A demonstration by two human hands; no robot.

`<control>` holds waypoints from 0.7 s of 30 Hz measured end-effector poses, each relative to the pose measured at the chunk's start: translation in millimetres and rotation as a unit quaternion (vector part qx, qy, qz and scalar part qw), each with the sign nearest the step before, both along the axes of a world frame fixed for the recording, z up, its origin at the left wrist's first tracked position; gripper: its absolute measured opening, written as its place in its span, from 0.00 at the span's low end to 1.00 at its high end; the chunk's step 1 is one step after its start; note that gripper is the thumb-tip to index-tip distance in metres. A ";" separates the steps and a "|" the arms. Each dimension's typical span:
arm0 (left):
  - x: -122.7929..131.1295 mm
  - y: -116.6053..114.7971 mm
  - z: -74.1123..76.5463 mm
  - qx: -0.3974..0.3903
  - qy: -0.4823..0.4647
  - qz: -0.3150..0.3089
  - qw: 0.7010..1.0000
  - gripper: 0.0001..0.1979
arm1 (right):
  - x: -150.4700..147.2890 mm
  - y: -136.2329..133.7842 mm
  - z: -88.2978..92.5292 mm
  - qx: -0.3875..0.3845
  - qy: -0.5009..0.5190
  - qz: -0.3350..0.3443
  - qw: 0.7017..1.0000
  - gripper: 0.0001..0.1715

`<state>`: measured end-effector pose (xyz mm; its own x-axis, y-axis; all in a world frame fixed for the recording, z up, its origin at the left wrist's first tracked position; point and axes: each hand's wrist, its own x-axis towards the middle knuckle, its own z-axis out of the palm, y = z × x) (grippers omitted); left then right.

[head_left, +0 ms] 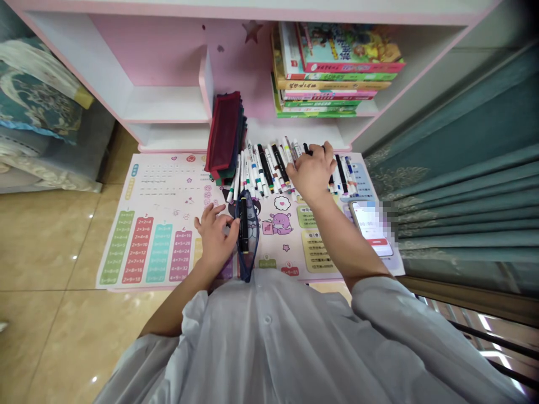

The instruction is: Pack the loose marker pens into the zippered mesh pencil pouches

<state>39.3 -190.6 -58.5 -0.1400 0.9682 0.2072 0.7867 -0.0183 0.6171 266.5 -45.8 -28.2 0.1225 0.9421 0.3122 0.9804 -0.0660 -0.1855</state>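
Note:
My left hand (214, 238) sits at the near edge of a printed multiplication desk mat (155, 224), its thumb and fingers gripping the rim of a navy mesh pencil pouch (248, 247). A black marker (243, 227) stands in the pouch's opening. My right hand (312, 173) lies over the far end of a tightly packed row of white and black markers (263, 168), its fingers closed around a black marker (309, 150). Most of that marker is hidden by my fingers. Behind the row is a stack of folded pouches (223, 132), red on top.
A smartphone (370, 227) with a lit screen lies at the mat's right corner. Above stands a pink-and-white shelf (168, 104) holding a stack of books (337, 70). A teal curtain (463, 168) hangs at right. Bedding (37, 95) and a tiled floor (50, 252) lie at left.

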 end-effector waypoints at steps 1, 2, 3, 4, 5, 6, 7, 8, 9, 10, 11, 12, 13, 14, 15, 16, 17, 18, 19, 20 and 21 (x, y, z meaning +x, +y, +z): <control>-0.1 0.0 0.0 0.002 0.000 0.000 1.000 0.10 | -1.8 -6.3 3.2 0.011 0.017 0.009 1.000 0.15; -0.1 -0.1 0.2 0.002 0.000 0.000 1.000 0.10 | -4.1 -14.1 6.8 0.022 0.033 0.021 0.999 0.14; -0.1 -0.2 0.5 0.001 0.000 0.000 1.000 0.10 | -6.8 -23.3 10.4 0.029 0.048 0.038 0.998 0.14; 0.1 -0.3 0.9 -0.001 -0.001 0.000 1.000 0.10 | -9.9 -33.6 14.1 0.035 0.059 0.055 0.996 0.14; 0.3 -0.4 1.4 -0.004 -0.002 0.001 1.000 0.10 | -13.2 -44.5 17.6 0.038 0.070 0.075 0.994 0.14; 0.6 -0.5 1.8 -0.007 -0.002 0.002 1.000 0.10 | -16.5 -55.7 20.7 0.039 0.082 0.097 0.991 0.14; 0.8 -0.6 2.3 -0.010 -0.002 0.004 1.000 0.10 | -19.8 -66.9 23.3 0.039 0.094 0.117 0.988 0.15; 1.1 -0.7 2.7 -0.011 -0.001 0.005 1.000 0.10 | -22.8 -77.7 25.2 0.039 0.103 0.134 0.985 0.15; 1.4 -0.8 3.0 -0.011 0.000 0.006 1.000 0.10 | -25.7 -87.9 26.4 0.038 0.111 0.150 0.982 0.15; 1.5 -0.9 3.4 -0.011 0.001 0.007 1.000 0.10 | -28.4 -97.6 27.0 0.035 0.115 0.168 0.978 0.15; 1.6 -1.0 3.7 -0.010 0.002 0.007 1.000 0.10 | -30.9 -106.6 26.8 0.031 0.117 0.185 0.975 0.15; 1.6 -1.1 4.1 -0.010 0.003 0.006 1.000 0.10 | -33.4 -114.8 26.1 0.025 0.118 0.202 0.972 0.15; 1.5 -1.2 4.5 -0.011 0.003 0.006 1.000 0.10 | -35.9 -122.2 24.8 0.017 0.116 0.220 0.968 0.14; 1.4 -1.3 4.8 -0.012 0.003 0.005 1.000 0.10 | -38.4 -128.8 23.1 0.007 0.114 0.238 0.965 0.14; 1.3 -1.3 5.0 -0.013 0.004 0.003 1.000 0.10 | -41.0 -134.4 21.1 -0.006 0.111 0.253 0.961 0.13; 1.1 -1.4 5.0 -0.013 0.004 0.003 1.000 0.10 | -43.8 -138.9 18.8 -0.020 0.108 0.264 0.958 0.13; 1.1 -1.3 4.9 -0.013 0.005 0.002 1.000 0.09 | -46.6 -142.5 16.3 -0.033 0.103 0.271 0.956 0.12; 1.0 -1.3 4.7 -0.012 0.005 0.003 1.000 0.09 | -49.4 -144.9 13.7 -0.044 0.098 0.275 0.956 0.12; 1.0 -1.2 4.4 -0.010 0.005 0.003 1.000 0.09 | -52.3 -146.5 11.2 -0.053 0.092 0.275 0.956 0.12; 1.0 -1.1 3.9 -0.009 0.004 0.004 1.000 0.09 | -55.0 -147.2 8.9 -0.059 0.086 0.274 0.956 0.12; 0.9 -1.1 3.5 -0.008 0.004 0.004 1.000 0.09 | -57.6 -147.3 6.8 -0.064 0.080 0.273 0.956 0.12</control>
<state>40.3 -191.7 -55.0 -0.1463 0.9702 0.1929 0.7913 -0.0023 0.6114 208.9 -193.1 -21.4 -0.3626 0.9083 0.2084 0.8345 0.4160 -0.3612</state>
